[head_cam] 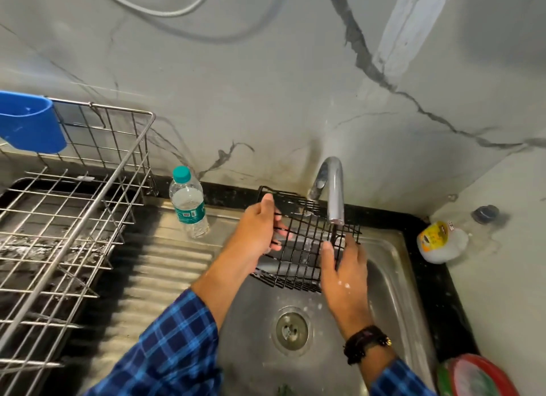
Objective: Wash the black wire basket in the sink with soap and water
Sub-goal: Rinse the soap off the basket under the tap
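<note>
1. Left hand (260, 227) grips the left side of the black wire basket (307, 242), thumb over the upper rim and fingers curled through the mesh.
2. Right hand (344, 265) holds the basket's right side, thumb on the near face of the mesh and fingers round the edge; flecks of white foam sit on its back, and a dark band (366, 342) circles the wrist.
3. The basket is held tilted over the steel sink (393, 292), its top just under the spout of the chrome tap (334, 189) (whether water is running is hard to tell).
4. The round drain (291, 330) lies below the hands, with a few white specks near it.
5. Left of the bowl runs a ribbed steel drainboard (165, 262); a clear plastic bottle (189, 203) with a teal cap stands at its back edge.
6. Further left stands a steel wire dish rack (74, 218), with a blue plastic holder (29, 121) hung on its rear rail.
7. A black counter edge (428, 265) frames the sink; on it to the right lies a white container (443, 242) with a yellow label.
8. Grey-veined marble wall (266, 100) rises behind, and a pale hose (165, 11) loops across it.
</note>
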The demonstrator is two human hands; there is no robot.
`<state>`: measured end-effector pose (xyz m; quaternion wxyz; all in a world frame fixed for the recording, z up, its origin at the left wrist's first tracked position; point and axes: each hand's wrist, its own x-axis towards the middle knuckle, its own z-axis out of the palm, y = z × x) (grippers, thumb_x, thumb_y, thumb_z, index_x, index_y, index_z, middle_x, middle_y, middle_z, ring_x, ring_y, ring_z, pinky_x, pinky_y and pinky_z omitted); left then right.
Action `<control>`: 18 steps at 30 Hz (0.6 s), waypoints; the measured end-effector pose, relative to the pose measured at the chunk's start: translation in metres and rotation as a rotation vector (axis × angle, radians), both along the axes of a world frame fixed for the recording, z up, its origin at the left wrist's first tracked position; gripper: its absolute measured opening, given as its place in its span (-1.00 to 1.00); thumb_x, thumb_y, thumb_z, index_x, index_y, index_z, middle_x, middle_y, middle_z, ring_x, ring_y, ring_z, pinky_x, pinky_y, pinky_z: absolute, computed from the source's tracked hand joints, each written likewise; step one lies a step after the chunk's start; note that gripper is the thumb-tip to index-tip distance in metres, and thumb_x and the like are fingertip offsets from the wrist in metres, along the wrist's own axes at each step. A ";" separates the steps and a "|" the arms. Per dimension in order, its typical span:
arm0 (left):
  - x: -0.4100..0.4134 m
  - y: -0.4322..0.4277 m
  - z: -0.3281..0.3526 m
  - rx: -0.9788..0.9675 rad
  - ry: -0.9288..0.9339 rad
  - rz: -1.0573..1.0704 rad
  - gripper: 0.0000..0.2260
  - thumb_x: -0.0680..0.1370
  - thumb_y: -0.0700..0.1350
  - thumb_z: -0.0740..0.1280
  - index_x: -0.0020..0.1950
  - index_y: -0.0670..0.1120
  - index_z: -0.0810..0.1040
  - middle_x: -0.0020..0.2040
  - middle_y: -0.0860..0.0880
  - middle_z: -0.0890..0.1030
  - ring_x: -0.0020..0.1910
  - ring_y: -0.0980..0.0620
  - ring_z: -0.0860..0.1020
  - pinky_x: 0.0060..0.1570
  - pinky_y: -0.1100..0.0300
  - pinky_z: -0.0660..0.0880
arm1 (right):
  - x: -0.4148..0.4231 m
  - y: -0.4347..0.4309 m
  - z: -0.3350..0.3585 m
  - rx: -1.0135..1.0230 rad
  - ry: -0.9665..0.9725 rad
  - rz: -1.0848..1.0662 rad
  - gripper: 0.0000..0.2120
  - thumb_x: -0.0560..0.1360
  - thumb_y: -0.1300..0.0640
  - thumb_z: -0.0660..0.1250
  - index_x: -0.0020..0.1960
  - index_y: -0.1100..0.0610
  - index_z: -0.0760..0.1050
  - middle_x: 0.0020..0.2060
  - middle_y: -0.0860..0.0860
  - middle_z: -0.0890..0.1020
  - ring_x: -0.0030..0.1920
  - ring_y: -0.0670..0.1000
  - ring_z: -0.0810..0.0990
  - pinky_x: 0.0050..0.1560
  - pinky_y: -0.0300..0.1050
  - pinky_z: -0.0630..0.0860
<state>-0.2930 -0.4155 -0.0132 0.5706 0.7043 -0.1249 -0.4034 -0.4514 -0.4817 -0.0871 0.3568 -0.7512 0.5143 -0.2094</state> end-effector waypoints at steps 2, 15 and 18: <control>0.001 -0.010 0.011 0.050 -0.070 -0.088 -0.60 0.70 0.12 0.02 -0.11 -0.09 0.46 -0.32 -0.04 0.57 -0.50 0.16 0.55 -0.57 0.33 0.38 | -0.002 -0.006 0.000 0.130 -0.063 -0.134 -0.43 0.59 -0.27 0.16 0.49 0.00 0.24 0.40 0.13 0.36 0.34 0.12 0.42 0.14 -0.04 0.48; -0.004 -0.071 0.034 0.420 -1.072 -0.768 -0.86 0.62 -0.18 0.29 0.15 -0.15 0.52 -0.08 -0.05 0.59 -0.14 0.01 0.60 -0.10 0.18 0.57 | -0.011 0.000 -0.042 1.188 -0.607 -0.478 -0.44 0.46 -0.27 0.40 0.26 0.11 0.49 0.06 0.19 0.52 -0.05 0.14 0.50 -0.16 0.08 0.57; 0.003 -0.080 0.023 0.386 -1.083 -0.778 -0.83 0.61 -0.16 0.31 0.19 -0.15 0.53 -0.03 -0.06 0.63 -0.07 -0.02 0.63 0.04 0.11 0.61 | -0.011 0.001 -0.038 1.213 -0.681 -0.640 -0.59 0.52 -0.13 0.40 0.22 0.11 0.45 -0.04 0.13 0.42 -0.12 0.10 0.45 -0.17 0.09 0.54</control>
